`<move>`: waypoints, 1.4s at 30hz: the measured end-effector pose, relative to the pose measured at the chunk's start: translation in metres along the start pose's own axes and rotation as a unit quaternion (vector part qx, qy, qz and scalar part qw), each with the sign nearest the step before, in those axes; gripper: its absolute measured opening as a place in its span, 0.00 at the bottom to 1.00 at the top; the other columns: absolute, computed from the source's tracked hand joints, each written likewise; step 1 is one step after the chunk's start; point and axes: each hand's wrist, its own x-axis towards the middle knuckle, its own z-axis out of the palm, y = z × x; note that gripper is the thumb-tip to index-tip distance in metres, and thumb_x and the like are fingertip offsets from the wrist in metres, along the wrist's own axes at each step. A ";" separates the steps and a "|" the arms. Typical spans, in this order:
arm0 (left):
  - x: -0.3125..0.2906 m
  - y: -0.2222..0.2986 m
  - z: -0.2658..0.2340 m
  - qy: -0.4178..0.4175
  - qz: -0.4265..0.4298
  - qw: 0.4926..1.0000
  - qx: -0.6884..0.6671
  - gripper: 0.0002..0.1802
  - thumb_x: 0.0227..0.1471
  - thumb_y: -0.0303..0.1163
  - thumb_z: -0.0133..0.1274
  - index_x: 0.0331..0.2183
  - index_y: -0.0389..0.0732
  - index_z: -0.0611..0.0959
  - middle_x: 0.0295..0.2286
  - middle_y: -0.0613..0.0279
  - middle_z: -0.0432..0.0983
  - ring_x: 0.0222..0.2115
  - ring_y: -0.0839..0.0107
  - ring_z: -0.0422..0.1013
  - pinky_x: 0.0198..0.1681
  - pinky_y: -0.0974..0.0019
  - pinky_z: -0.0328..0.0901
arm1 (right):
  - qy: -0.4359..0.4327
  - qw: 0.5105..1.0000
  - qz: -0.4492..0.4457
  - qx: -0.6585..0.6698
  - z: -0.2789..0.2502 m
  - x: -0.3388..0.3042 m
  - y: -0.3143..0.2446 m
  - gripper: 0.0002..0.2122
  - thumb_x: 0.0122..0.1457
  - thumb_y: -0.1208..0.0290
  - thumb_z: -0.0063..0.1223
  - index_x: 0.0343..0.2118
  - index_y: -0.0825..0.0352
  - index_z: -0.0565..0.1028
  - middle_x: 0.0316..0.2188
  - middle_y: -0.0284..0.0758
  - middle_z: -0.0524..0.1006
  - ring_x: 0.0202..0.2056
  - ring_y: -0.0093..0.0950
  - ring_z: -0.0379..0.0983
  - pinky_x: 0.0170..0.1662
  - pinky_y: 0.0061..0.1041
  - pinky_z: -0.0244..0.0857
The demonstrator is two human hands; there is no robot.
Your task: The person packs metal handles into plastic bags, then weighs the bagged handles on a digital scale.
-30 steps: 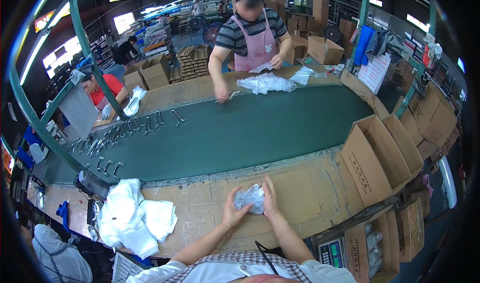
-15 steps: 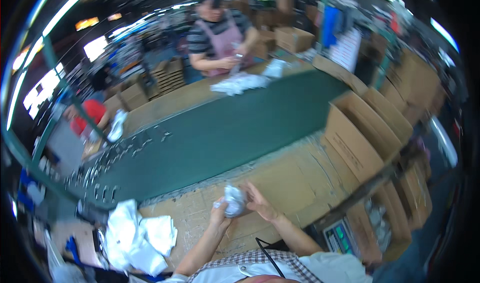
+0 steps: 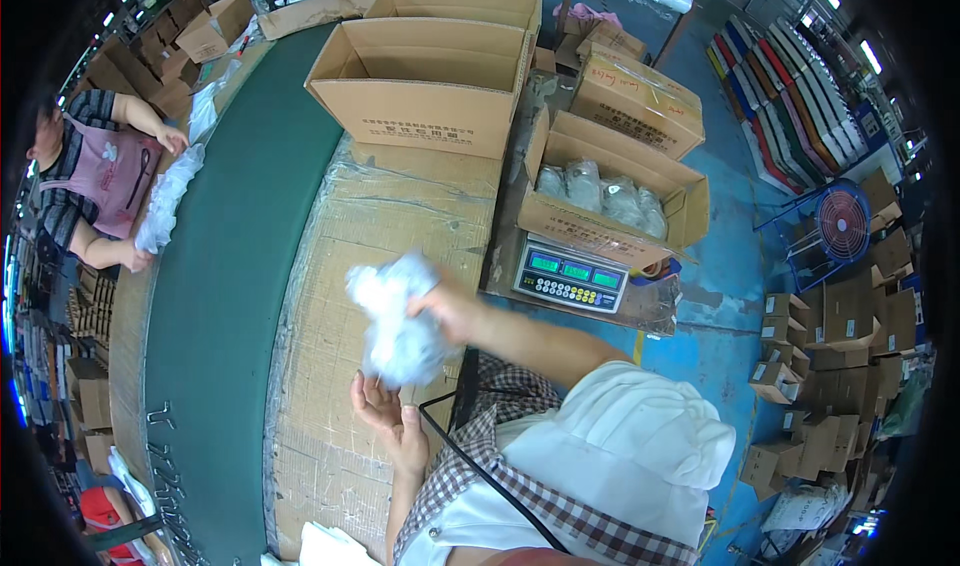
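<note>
Head view: right hand (image 3: 445, 311) pinching blurred plastic bag (image 3: 400, 346) above bench (image 3: 400, 206), near right edge. Left hand (image 3: 395, 426) spread, just beside bag. Carton (image 3: 415, 121) at bench's far edge: dark print. Scale (image 3: 572, 274) beyond right edge: lit green digits. Taped box (image 3: 638, 106): red handwriting.

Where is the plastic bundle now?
The plastic bundle is slightly left of centre in the head view, in the right hand, over the cardboard-covered bench, close to the left hand.
</note>
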 end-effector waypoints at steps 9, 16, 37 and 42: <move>-0.025 -0.063 -0.067 -0.059 -0.225 0.962 0.144 0.17 0.58 0.27 0.51 0.48 0.35 0.74 0.44 0.53 0.71 0.44 0.67 0.70 0.49 0.64 0.65 | 0.149 0.973 -0.167 0.057 -0.143 0.008 -0.193 0.22 0.39 0.84 0.44 0.43 0.74 0.70 0.39 0.45 0.75 0.41 0.41 0.75 0.47 0.42 0.72; -0.014 -0.043 -0.038 -0.215 0.016 0.827 0.519 0.22 0.46 0.33 0.61 0.46 0.46 0.79 0.41 0.56 0.70 0.41 0.56 0.64 0.46 0.56 0.60 | 0.358 0.933 0.044 0.010 -0.284 0.061 -0.165 0.17 0.39 0.87 0.47 0.38 0.73 0.70 0.33 0.42 0.71 0.32 0.42 0.73 0.37 0.45 0.73; -0.016 -0.046 -0.044 -0.206 0.019 0.856 0.475 0.20 0.46 0.28 0.59 0.44 0.42 0.80 0.40 0.55 0.70 0.41 0.55 0.65 0.46 0.57 0.61 | 0.073 0.573 0.089 -0.811 -0.198 0.019 -0.183 0.46 0.57 0.44 0.48 0.64 0.77 0.43 0.62 0.59 0.53 0.64 0.48 0.51 0.65 0.33 0.48; -0.017 -0.046 -0.044 -0.197 0.028 0.855 0.479 0.20 0.46 0.27 0.59 0.44 0.42 0.80 0.39 0.55 0.71 0.41 0.55 0.66 0.46 0.57 0.61 | 0.081 0.539 0.143 -0.826 -0.212 0.038 -0.167 0.43 0.59 0.41 0.44 0.67 0.60 0.37 0.65 0.61 0.40 0.65 0.52 0.42 0.66 0.34 0.44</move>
